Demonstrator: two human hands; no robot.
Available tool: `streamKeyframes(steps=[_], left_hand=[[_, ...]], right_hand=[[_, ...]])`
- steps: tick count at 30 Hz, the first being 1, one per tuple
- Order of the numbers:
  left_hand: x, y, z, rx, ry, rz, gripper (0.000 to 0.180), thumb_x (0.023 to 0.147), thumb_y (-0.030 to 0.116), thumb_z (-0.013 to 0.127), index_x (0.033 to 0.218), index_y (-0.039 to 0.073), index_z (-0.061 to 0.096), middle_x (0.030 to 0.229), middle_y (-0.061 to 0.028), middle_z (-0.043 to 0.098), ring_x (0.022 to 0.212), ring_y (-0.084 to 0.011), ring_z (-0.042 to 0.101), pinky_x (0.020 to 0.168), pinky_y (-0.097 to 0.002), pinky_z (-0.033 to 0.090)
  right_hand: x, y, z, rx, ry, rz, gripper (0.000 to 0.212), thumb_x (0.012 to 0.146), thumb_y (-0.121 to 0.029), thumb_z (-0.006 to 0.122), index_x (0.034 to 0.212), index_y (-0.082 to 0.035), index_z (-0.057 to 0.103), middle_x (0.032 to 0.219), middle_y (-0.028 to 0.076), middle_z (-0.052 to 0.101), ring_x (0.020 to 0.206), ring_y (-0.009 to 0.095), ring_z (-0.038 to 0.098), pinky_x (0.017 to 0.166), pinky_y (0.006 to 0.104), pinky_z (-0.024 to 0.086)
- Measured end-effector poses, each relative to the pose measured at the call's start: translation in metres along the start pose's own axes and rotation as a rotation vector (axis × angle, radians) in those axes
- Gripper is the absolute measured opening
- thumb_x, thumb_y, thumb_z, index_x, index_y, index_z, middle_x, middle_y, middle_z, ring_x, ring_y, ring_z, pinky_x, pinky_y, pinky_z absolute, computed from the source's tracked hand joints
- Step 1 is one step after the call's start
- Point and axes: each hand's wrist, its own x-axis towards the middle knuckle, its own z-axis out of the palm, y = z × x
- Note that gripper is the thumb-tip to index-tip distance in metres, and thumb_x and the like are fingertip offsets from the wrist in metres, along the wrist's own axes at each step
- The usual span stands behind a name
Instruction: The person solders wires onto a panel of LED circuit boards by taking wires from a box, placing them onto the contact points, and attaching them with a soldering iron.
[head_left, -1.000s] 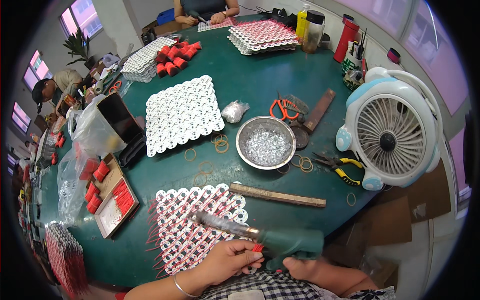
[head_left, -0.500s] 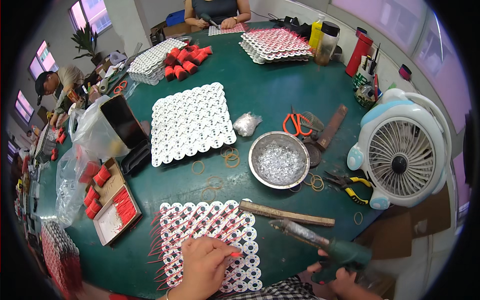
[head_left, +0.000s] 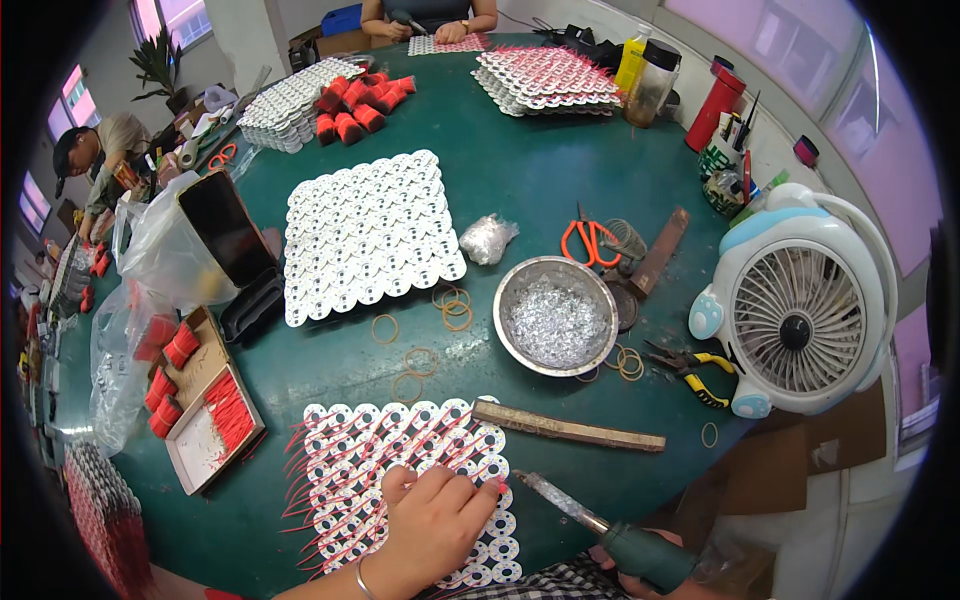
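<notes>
My left hand (head_left: 435,525) is closed in a pinch over a panel of round white circuit boards (head_left: 490,545). At its fingertips a short red wire (head_left: 503,487) shows near the panel's right edge. Many red wires (head_left: 310,465) lie slanted across the boards and stick out on the left. My right hand (head_left: 632,582), partly hidden, is wrapped round the handle of a green soldering gun (head_left: 650,557). The gun's metal tip (head_left: 525,479) points left, close to the red wire; I cannot tell whether they touch. A wooden stick (head_left: 570,426) lies across the panel's upper right corner.
Ahead stand a stack of bare boards (head_left: 375,235) and a metal bowl (head_left: 555,315) of silvery bits. Pliers (head_left: 700,372) and a fan (head_left: 800,310) are to the right. A box of red wires (head_left: 215,420) and a phone (head_left: 230,230) lie left. Two co-workers sit farther off.
The soldering gun has moved left, bringing its tip from beyond the panel to near my left fingertips. My left hand has shifted slightly right over the boards. The view has turned slightly.
</notes>
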Motion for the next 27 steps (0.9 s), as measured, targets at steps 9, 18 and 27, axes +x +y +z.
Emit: streamKeyframes(steps=[9, 18, 27], left_hand=[[0.0, -0.003, 0.006, -0.07, -0.013, -0.027, 0.011, 0.076, 0.018, 0.062, 0.086, 0.02, 0.065, 0.068, 0.0064, 0.048, 0.07, -0.0096, 0.05, 0.074, -0.0366, 0.028], [0.003, -0.004, 0.007, -0.125, 0.027, -0.068, 0.009, 0.073, 0.018, 0.066, 0.081, 0.022, 0.067, 0.065, 0.0061, 0.046, 0.068, -0.0107, 0.05, 0.073, -0.0361, 0.029], [0.003, -0.004, 0.008, -0.124, 0.022, -0.067, 0.011, 0.072, 0.018, 0.066, 0.083, 0.021, 0.067, 0.065, 0.0058, 0.046, 0.068, -0.0109, 0.049, 0.074, -0.0363, 0.028]], right_hand=[[-0.016, 0.003, 0.002, 0.037, 0.017, 0.06, 0.036, 0.08, -0.022, 0.07, 0.104, 0.003, 0.062, 0.095, 0.014, 0.067, 0.085, 0.022, 0.065, 0.077, 0.0326, 0.05], [-0.012, 0.0, 0.009, 0.082, 0.037, 0.111, 0.036, 0.078, -0.021, 0.071, 0.104, 0.003, 0.062, 0.095, 0.014, 0.067, 0.085, 0.021, 0.065, 0.077, 0.0317, 0.05], [0.006, 0.001, 0.014, -0.154, 0.022, -0.066, 0.038, 0.078, -0.02, 0.07, 0.106, 0.003, 0.06, 0.096, 0.015, 0.067, 0.087, 0.022, 0.065, 0.079, 0.0318, 0.051]])
